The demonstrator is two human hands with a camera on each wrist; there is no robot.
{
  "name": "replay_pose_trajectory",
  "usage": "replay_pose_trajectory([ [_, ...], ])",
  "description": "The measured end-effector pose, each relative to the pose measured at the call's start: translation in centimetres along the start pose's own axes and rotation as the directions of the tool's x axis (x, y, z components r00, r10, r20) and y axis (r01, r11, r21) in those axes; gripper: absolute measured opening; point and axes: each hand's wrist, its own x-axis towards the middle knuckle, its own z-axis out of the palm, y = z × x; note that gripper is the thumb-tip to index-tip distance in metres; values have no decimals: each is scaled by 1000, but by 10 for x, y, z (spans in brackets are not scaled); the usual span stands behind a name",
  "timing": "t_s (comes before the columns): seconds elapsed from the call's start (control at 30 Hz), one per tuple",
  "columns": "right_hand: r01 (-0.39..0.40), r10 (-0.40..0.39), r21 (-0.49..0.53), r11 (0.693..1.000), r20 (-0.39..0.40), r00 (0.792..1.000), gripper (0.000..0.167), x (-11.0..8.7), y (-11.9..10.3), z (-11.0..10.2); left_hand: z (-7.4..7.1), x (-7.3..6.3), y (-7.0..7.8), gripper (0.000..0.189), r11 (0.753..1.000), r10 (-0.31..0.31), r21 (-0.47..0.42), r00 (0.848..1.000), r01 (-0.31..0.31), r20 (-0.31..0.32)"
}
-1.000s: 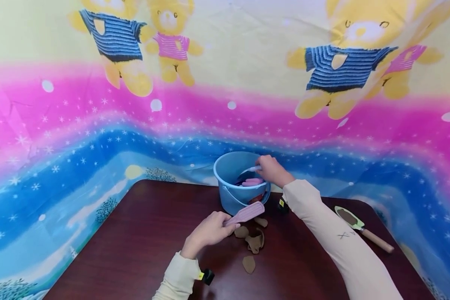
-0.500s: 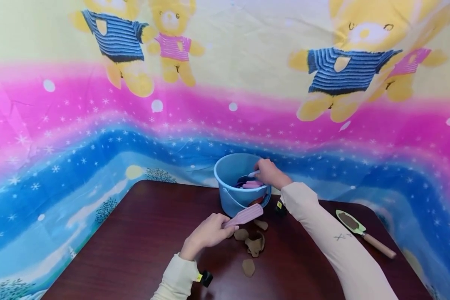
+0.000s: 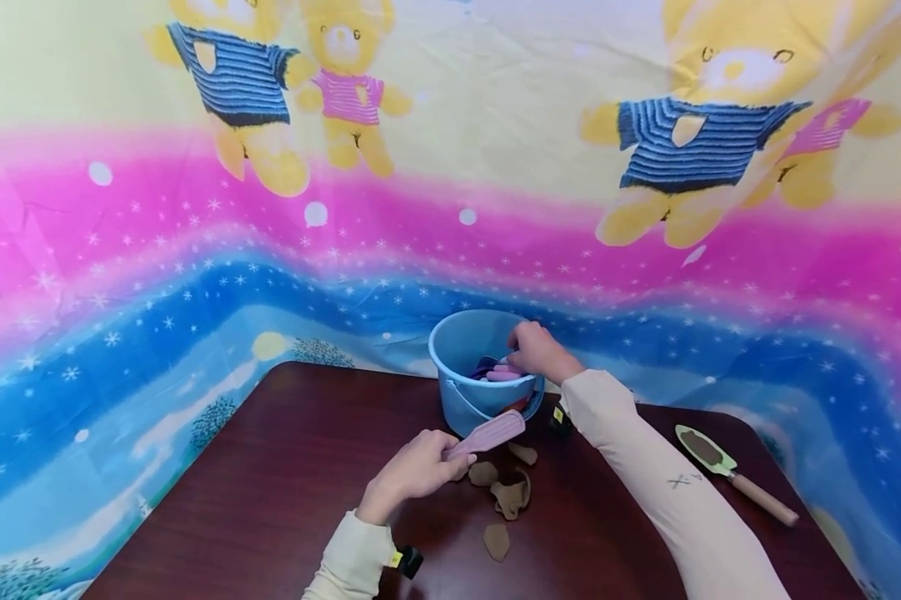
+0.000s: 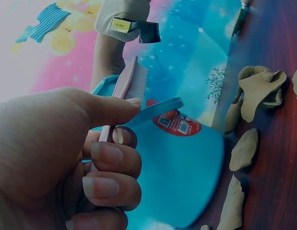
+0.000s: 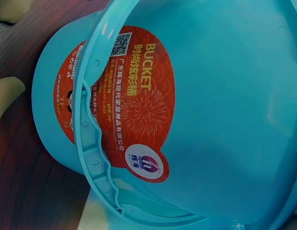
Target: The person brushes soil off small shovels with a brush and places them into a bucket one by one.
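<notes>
My left hand grips a pink brush by its handle, low in front of the blue bucket. In the left wrist view the brush shows pale bristles, and thumb and fingers curl round its handle. Over the bucket's right rim, my right hand reaches down with bent fingers, pinching a pale-handled tool mostly hidden by the hand. Pink handles and a dark blue item lie inside the bucket. The right wrist view shows the bucket's wall and its red label, but no hand.
Several brown clay pieces lie on the dark wooden table in front of the bucket. A trowel with a green-edged blade and wooden handle lies at the right edge. A cloth printed with bears hangs behind.
My right hand has lowered the pale-handled tool deeper into the bucket, so less of it shows. My left hand still holds the pink brush in nearly the same place.
</notes>
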Motion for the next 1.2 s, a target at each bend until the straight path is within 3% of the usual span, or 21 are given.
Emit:
replay_pose_trajectory([
  [0.23,69,-67,27,997,-77,995,22,-8,1,-1,0,-2,0,30,1000,4,-21,1000,-4,4],
  [0.43,152,-147,19,988,-178,973,24,-22,2,-8,-4,-4,0,31,1000,9,-21,1000,-9,11],
  [0.6,165,-155,17,986,-261,953,27,-40,6,-18,-9,-3,2,31,999,34,10,999,-34,-5],
  [0.7,163,-138,47,985,-345,928,25,-55,14,-21,-11,-3,3,32,999,37,15,999,-37,-7],
  [0.9,172,-66,158,972,-523,850,23,-97,50,-10,-8,-6,3,36,1000,25,9,1000,-25,0],
  [0.97,147,-28,182,972,-531,847,25,-115,69,-5,-7,-7,3,37,1000,25,15,1000,-25,2],
  [1.03,83,24,184,979,-515,857,28,-136,93,-4,-6,-7,4,37,999,32,18,999,-32,2],
  [1.13,-68,131,157,985,-436,890,35,-172,132,-5,-4,-5,6,37,999,40,17,999,-40,-5],
  [1.2,-189,222,122,974,-373,901,43,-197,156,-6,-3,-4,6,35,999,33,16,999,-33,-5],
])
